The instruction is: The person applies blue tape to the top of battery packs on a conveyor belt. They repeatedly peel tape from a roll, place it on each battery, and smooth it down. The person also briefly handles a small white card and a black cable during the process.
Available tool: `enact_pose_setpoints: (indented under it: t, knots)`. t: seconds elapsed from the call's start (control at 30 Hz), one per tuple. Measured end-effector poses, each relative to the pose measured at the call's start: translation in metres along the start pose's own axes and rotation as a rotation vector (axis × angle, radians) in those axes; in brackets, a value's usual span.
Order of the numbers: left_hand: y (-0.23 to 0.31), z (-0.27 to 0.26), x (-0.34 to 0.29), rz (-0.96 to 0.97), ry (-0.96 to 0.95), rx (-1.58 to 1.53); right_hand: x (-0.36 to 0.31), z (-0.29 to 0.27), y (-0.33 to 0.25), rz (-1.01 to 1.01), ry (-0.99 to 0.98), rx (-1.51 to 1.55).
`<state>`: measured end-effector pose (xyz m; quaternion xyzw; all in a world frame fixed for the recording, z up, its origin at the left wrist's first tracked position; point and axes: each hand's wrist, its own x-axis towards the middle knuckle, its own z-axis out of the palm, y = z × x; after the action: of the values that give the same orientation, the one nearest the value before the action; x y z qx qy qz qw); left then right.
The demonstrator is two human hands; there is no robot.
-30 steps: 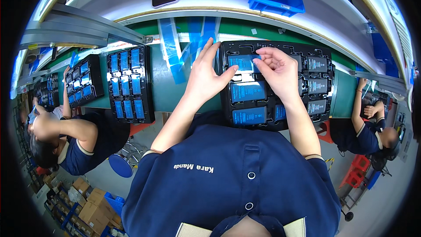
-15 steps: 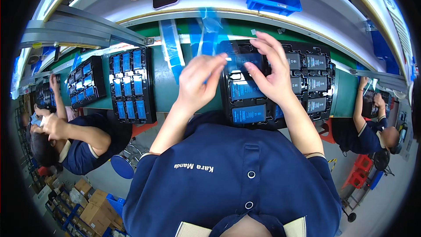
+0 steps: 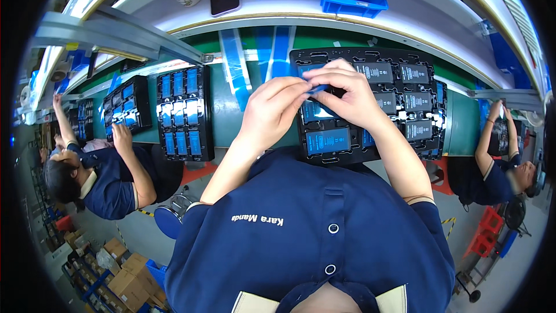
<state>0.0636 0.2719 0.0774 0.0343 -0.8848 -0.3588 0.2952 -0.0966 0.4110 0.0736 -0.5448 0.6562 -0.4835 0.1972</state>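
The green bench point(image 3: 226, 130) runs in front of you. On it, your tray point(image 3: 399, 56) reaches from beneath your hands toward 3 o'clock. A second tray point(image 3: 209, 130) sits at 9 o'clock, well apart from the first. Film strips point(image 3: 281, 52) lie at 11 o'clock from your fingertips. Your left hand point(image 3: 275, 104) is narrowed, fingertips drawn together; whether it grips anything, I cannot tell. Your right hand point(image 3: 348, 94) pinches a blue piece point(image 3: 318, 88) at the tray's 10 o'clock corner. Grey packs point(image 3: 417, 73) fill the tray's 2, 3 and 4 o'clock; a blue pack point(image 3: 328, 141) lies near 8.
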Motion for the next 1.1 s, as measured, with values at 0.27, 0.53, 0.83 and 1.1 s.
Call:
enact_pose_setpoints:
  t: [0.27, 0.53, 0.83, 1.1]
  knots:
    - [0.011, -0.007, -0.006, -0.021, 0.032, 0.153, -0.014, -0.014, 0.002, 0.08, -0.027, 0.388]
    - [0.005, -0.024, 0.001, -0.179, 0.313, 0.221, -0.031, -0.087, 0.045, 0.352, 0.467, 0.667]
    - [-0.017, 0.059, 0.053, -0.352, 0.432, 0.439, -0.033, -0.093, 0.06, 0.451, 0.445, 0.533]
    - [-0.016, 0.084, 0.059, -0.257, 0.312, 0.589, -0.048, -0.098, 0.062, 0.503, 0.421, 0.33]
